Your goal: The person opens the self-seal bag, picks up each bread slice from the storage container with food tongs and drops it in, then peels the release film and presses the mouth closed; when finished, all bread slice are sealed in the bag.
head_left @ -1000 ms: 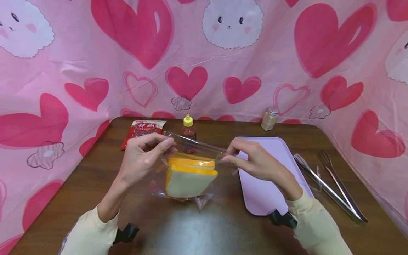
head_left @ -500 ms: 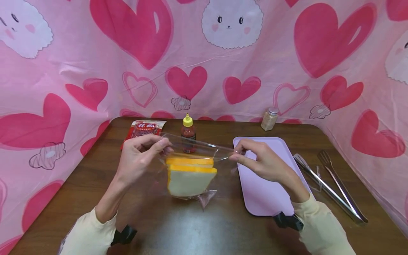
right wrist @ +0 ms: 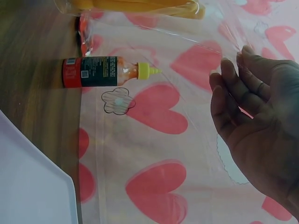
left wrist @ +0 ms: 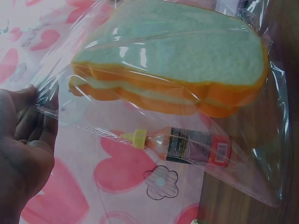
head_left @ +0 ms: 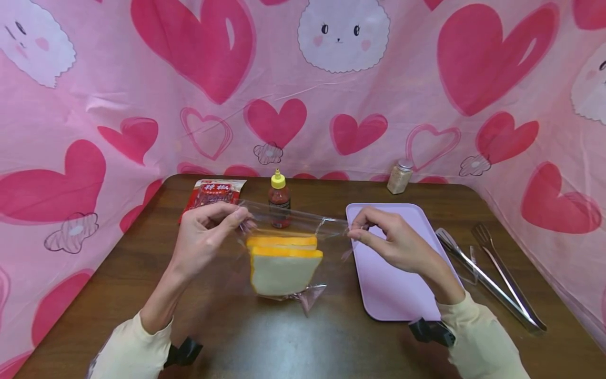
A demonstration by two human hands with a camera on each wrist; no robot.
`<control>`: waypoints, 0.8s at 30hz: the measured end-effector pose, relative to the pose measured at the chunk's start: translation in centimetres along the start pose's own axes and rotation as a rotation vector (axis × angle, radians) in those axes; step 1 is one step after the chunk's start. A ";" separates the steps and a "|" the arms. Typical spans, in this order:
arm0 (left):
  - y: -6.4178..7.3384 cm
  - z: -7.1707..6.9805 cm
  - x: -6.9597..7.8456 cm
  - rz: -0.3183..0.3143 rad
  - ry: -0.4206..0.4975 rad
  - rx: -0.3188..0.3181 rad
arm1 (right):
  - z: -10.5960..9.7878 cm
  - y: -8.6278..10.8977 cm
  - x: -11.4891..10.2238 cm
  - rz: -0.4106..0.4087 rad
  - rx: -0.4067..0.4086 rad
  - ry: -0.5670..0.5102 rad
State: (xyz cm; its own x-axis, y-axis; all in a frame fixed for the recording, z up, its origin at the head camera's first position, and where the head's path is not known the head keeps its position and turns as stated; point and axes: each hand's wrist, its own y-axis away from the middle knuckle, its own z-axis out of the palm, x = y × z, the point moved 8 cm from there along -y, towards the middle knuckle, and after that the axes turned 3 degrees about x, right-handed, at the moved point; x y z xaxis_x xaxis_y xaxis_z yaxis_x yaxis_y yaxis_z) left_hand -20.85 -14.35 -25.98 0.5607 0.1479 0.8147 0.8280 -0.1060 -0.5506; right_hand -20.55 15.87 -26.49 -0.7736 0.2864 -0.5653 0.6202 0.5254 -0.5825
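Two slices of bread (head_left: 286, 275), white with orange-yellow crusts, sit inside a clear plastic bag (head_left: 310, 223) held up over the table. My left hand (head_left: 201, 237) pinches the bag's upper left corner between thumb and fingers. At the upper right corner, my right hand (head_left: 393, 239) pinches the film the same way. The bag's top edge is stretched between both hands. In the left wrist view, the bread slices (left wrist: 177, 51) lie one against the other behind the film. The right wrist view shows only part of their crusts (right wrist: 140, 5).
A sauce bottle (head_left: 280, 202) with a yellow cap stands behind the bag. Left of it lies a red packet (head_left: 215, 190). A lilac tray (head_left: 395, 287) lies at the right, with metal tongs (head_left: 492, 281) beyond it. A shaker jar (head_left: 400, 177) stands at the back.
My right hand has moved to the right and my left hand slightly left, drawing the bag's top edge wider. The bread has turned to face the camera more squarely.
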 end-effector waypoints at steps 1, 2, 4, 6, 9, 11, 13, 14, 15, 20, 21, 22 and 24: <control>0.0 0.0 0.0 -0.004 -0.004 0.001 | 0.0 0.0 0.0 0.007 0.000 0.000; 0.1 0.0 -0.1 -0.008 -0.010 0.002 | 0.0 0.1 0.1 0.014 -0.002 0.001; 0.1 0.0 -0.2 -0.017 -0.017 0.001 | 0.0 0.2 0.2 0.032 -0.005 -0.004; 0.2 0.0 -0.3 -0.027 -0.023 0.000 | 0.0 0.2 0.2 0.047 -0.009 -0.007; 0.3 -0.1 -0.5 -0.041 -0.010 -0.005 | 0.0 0.4 0.3 0.067 -0.008 -0.023; 0.4 -0.1 -0.6 -0.045 -0.001 -0.010 | -0.1 0.4 0.3 0.072 -0.005 -0.031; 0.5 -0.1 -0.6 -0.045 -0.003 -0.017 | -0.1 0.5 0.3 0.078 0.000 -0.040; 0.5 -0.1 -0.6 -0.043 -0.009 -0.021 | -0.1 0.5 0.3 0.079 0.002 -0.041; 0.5 -0.1 -0.6 -0.042 -0.014 -0.025 | -0.1 0.6 0.3 0.081 0.005 -0.043; 0.6 -0.1 -0.8 -0.051 -0.047 -0.050 | -0.4 0.7 0.4 0.090 0.017 -0.041; 0.6 -0.1 -0.8 -0.051 -0.051 -0.054 | -0.4 0.7 0.4 0.092 0.019 -0.044; 0.6 -0.1 -0.8 -0.050 -0.053 -0.059 | -0.4 0.7 0.4 0.093 0.020 -0.047; 0.7 -0.1 -0.8 -0.050 -0.056 -0.068 | -0.4 0.7 0.4 0.090 0.023 -0.053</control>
State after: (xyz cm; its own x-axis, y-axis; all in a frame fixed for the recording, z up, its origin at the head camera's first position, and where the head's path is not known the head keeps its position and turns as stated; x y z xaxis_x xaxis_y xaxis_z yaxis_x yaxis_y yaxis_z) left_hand -20.75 -14.60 -27.03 0.5196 0.2093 0.8284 0.8538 -0.1631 -0.4944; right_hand -20.45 16.69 -26.90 -0.7066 0.2886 -0.6461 0.6906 0.4804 -0.5407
